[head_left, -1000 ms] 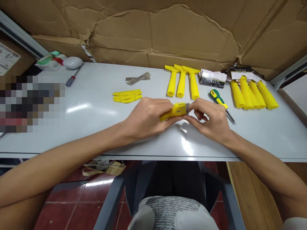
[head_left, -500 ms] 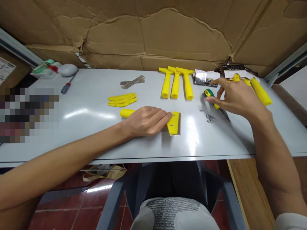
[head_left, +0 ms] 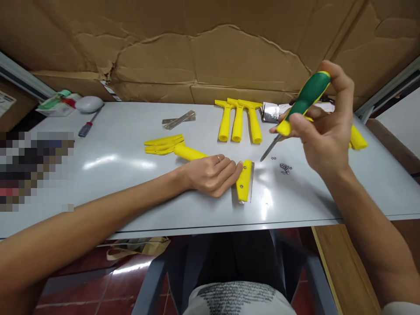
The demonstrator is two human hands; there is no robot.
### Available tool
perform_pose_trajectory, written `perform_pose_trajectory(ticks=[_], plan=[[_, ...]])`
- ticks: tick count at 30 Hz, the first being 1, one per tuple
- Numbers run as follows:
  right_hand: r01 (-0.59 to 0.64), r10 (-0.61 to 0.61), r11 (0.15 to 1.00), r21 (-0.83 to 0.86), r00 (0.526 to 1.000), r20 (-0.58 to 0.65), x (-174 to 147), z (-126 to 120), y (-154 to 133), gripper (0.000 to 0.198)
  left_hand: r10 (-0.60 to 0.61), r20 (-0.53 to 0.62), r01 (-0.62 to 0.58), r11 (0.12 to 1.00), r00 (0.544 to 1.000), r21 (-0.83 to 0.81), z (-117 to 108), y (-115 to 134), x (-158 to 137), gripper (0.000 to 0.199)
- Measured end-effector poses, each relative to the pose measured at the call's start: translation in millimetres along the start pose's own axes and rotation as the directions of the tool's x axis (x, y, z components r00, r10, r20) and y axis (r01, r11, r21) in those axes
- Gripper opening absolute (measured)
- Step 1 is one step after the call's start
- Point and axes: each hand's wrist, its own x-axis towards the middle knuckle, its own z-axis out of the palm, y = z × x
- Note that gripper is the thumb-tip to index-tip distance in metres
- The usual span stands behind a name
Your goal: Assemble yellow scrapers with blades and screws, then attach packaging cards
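Note:
My left hand (head_left: 215, 175) is wrapped round the handle of a yellow scraper (head_left: 244, 181), holding it low over the table. Two screws show in the scraper's head, and a thin metal blade sticks out along its right edge. Raised above the table, my right hand (head_left: 331, 122) grips a green and yellow screwdriver (head_left: 310, 96) whose shaft slants down to the left. The tip hangs to the right of the scraper head, apart from it. Below my right hand lies a small pile of screws (head_left: 285, 168), with a couple more (head_left: 273, 158) beside it.
Three yellow scraper handles (head_left: 236, 124) lie at the back, left of black-and-white packaging (head_left: 272, 112). Yellow strips (head_left: 164, 144) and metal blades (head_left: 179, 119) are on the left. Farther left lies another screwdriver (head_left: 85, 129) by a white rounded object (head_left: 89, 104). A cardboard wall (head_left: 197, 52) stands behind.
My right hand has picked up the green and yellow screwdriver from the table and lifted it, tip down. My left hand has shifted slightly right with the scraper.

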Motion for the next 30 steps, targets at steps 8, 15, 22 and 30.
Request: perform_pose_trajectory(ticks=[8,15,22,30], plan=[[0.065,-0.052,0.974,0.217,0.997,-0.065,-19,46,-3,0.068,0.334,-0.154,-0.243,0.872,0.930,0.424,4,0,-7,0.037],[0.242,-0.185,0.934,0.265,0.957,-0.221,-9,56,22,0.077,0.625,-0.141,-0.234,0.478,0.768,0.847,10,-3,-13,0.012],[0.246,-0.187,0.939,0.239,0.952,-0.244,-9,55,17,0.074,0.625,-0.138,-0.247,0.488,0.768,0.837,9,-4,-13,0.011],[0.189,-0.152,0.960,0.209,0.972,-0.180,-9,56,29,0.081,0.631,-0.144,-0.246,0.488,0.762,0.837,8,-5,-12,0.010]])
